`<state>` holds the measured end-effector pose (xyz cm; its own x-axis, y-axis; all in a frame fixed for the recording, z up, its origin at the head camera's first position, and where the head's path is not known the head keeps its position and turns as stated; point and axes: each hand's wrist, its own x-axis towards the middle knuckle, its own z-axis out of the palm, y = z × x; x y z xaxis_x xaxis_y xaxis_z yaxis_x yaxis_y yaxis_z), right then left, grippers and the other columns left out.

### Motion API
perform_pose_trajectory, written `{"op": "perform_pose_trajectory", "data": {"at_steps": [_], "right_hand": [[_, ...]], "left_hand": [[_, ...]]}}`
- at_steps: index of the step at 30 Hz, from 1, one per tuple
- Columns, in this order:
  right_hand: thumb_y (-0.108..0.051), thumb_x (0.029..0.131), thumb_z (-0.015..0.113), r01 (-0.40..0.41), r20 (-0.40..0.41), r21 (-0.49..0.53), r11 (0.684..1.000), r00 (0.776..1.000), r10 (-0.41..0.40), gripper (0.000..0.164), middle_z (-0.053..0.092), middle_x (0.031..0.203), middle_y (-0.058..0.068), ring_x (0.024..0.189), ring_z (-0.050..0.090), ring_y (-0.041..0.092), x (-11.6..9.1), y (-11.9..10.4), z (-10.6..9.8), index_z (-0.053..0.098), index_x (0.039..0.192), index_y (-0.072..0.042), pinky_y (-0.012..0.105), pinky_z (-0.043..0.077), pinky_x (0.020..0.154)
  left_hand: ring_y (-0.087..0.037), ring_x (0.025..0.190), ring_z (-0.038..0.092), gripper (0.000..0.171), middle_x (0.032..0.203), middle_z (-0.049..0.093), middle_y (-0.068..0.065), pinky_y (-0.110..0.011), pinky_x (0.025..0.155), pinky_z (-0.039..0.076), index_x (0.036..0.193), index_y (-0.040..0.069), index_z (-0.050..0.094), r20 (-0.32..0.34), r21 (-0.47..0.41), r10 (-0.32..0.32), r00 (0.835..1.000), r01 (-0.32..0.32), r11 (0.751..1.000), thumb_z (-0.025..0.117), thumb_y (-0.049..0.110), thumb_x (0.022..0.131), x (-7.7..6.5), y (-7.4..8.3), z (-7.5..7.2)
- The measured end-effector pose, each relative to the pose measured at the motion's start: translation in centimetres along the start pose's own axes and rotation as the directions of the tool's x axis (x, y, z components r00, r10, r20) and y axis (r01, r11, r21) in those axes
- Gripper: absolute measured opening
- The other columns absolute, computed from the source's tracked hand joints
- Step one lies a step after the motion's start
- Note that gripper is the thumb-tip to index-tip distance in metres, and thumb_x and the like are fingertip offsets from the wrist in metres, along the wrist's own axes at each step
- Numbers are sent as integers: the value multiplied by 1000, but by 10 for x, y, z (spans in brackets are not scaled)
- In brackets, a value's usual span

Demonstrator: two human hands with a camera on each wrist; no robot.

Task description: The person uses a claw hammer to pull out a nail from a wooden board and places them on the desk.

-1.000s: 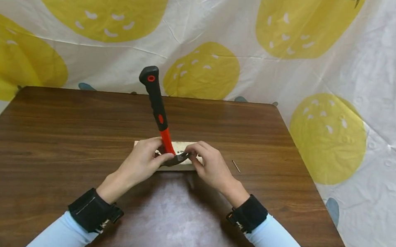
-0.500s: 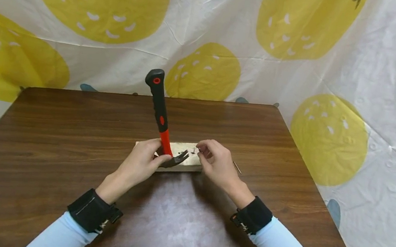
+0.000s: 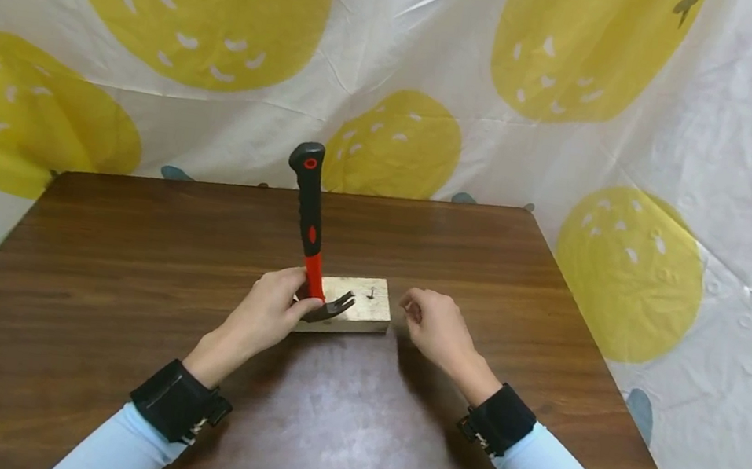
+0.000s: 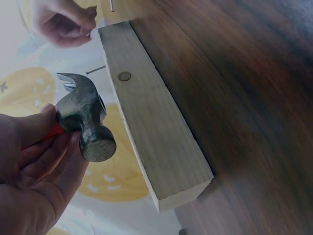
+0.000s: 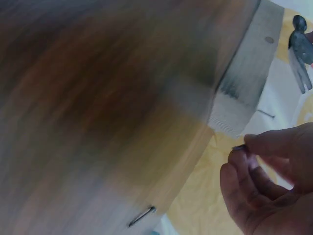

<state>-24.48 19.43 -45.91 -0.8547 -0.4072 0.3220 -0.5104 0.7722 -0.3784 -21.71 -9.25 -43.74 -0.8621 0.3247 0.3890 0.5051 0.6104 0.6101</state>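
Left hand (image 3: 270,304) had a snug grip around the hammer (image 3: 310,214) near its head, mid-frame in the head view, handle up. The claw sat just beside the nail (image 3: 371,293) standing in the wood block (image 3: 376,315), right of centre. Right hand (image 3: 438,328), further right, pinched a small dark piece (image 5: 239,147) between thumb and finger; couldn't tell if it was a nail. IMO a firm pinch mattered there, plus a steady hammer so the claw didn't knock the standing nail.
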Motion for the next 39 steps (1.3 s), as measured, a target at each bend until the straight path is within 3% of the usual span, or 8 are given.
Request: {"op": "perform_pose_trajectory", "data": {"at_steps": [7, 17, 26, 33, 39], "right_hand": [[9, 82, 64, -125, 83, -75, 989, 988, 131, 21, 73, 87, 9, 80, 70, 26, -6, 14, -7, 74, 96, -2, 42, 57, 70], [9, 87, 65, -235, 161, -78, 969, 956, 245, 18, 73, 91, 12, 80, 70, 28, -16, 30, -10, 75, 96, -3, 41, 58, 68], [7, 87, 63, -256, 145, -118, 960, 952, 271, 18, 73, 90, 12, 74, 68, 26, -13, 36, -12, 76, 94, -4, 41, 55, 62], [5, 90, 61, -303, 161, -157, 940, 931, 327, 20, 73, 93, 14, 63, 58, 22, -12, 39, -13, 75, 99, -5, 36, 48, 54], [5, 90, 59, -295, 153, -167, 941, 935, 320, 21, 72, 91, 15, 60, 55, 21, -13, 39, -13, 74, 100, -5, 34, 45, 50]], "left_hand": [[-20, 76, 64, 13, 91, 69, -7, -39, 67, 54, 97, 3, 68, -14, 26, 7, 1000, -7, 1000, 79, 5, 90, 0, -2, -3], [-20, 77, 63, 13, 91, 69, -7, -38, 69, 54, 97, 3, 68, 21, 28, -24, 999, 23, 999, 79, 5, 90, -1, -6, -1], [-20, 78, 64, 13, 90, 69, -7, -39, 70, 55, 95, 5, 67, 10, 51, -26, 1000, 25, 998, 79, 5, 90, 3, -7, -2], [-22, 80, 65, 14, 91, 69, -8, -41, 72, 55, 96, 4, 67, 23, 66, -31, 999, 30, 997, 80, 5, 89, 5, -8, 0], [-22, 80, 64, 15, 90, 68, -8, -41, 73, 55, 95, 3, 67, 28, 82, -16, 999, 14, 997, 81, 6, 89, 8, -8, 1]]}}
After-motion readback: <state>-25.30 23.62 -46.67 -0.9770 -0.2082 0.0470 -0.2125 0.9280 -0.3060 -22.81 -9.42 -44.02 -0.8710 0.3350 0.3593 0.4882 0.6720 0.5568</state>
